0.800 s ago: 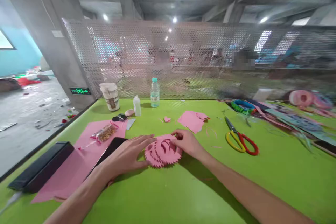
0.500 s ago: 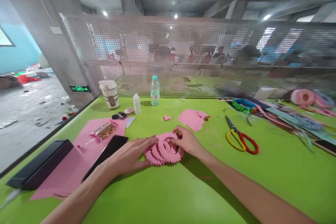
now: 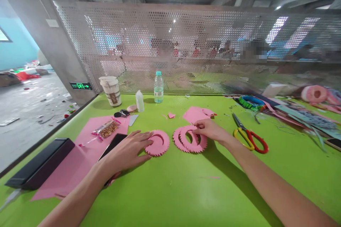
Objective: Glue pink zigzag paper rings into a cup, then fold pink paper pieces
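Serrated pink paper rings point(image 3: 163, 148) lay on the green worktable point(image 3: 170, 195), one alone and a stacked pair point(image 3: 186, 147) just beside it. The left hand point(image 3: 124, 154) rested open and flat on the single ring. The right hand point(image 3: 210, 130) had its fingers on the pair, though its grip could not be told.

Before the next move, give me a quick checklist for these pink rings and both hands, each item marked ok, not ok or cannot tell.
1. Left hand lies flat on the single pink serrated ring: ok.
2. Right hand rests on the overlapping pink serrated rings: ok.
3. Single ring sits apart from the overlapping rings: ok.
4. Overlapping rings line up edge to edge: not ok, they sit offset.
5. Overlapping rings are stuck together: cannot tell.
6. Scissors lie beside the right hand, out of both hands: ok.
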Demonstrator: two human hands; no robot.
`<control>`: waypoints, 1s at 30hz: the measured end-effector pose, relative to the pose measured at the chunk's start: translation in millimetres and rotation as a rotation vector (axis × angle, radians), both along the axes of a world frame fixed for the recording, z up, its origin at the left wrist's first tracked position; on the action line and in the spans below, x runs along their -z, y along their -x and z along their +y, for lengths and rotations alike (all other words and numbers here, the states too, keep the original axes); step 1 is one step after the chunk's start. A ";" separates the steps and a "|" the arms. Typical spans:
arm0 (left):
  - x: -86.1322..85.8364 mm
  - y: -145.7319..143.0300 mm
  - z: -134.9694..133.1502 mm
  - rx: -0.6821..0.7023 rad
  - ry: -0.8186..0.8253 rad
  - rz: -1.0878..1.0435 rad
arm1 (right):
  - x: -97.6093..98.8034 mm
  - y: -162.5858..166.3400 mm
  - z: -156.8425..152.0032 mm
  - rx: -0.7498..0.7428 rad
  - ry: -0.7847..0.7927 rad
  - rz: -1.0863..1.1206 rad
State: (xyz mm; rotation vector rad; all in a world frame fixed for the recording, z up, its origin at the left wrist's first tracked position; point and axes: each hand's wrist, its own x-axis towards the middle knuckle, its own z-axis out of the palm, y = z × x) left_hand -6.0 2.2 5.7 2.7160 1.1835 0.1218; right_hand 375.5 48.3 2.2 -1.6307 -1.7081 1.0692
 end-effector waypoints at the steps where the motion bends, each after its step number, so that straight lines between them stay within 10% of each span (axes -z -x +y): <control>1: 0.6 0.3 0.1 0.007 -0.002 0.008 | -0.7 -0.3 0.2 -0.002 -0.012 -0.005; 6: 5.7 -9.1 -1.9 -0.021 -0.072 0.020 | -20.7 2.6 -4.0 -0.039 -0.117 -0.021; 9: 11.6 -16.4 -0.8 -0.117 -0.142 0.032 | -43.5 17.1 -23.7 -0.157 -0.462 -0.155; 13: 18.9 -15.5 4.0 -0.216 -0.165 0.030 | -66.2 53.2 -75.4 -0.575 -0.833 -0.368; 17: 16.9 -9.6 2.5 -0.252 -0.217 -0.065 | -68.7 66.5 -111.5 -0.846 -0.835 -0.388; 24: -12.7 -30.9 -28.1 0.284 -0.061 -0.126 | -39.7 1.7 -50.0 -0.120 -0.202 -0.094; 30: -10.5 -39.8 -38.5 0.407 0.086 -0.107 | -24.2 23.7 12.4 0.060 -0.508 -0.456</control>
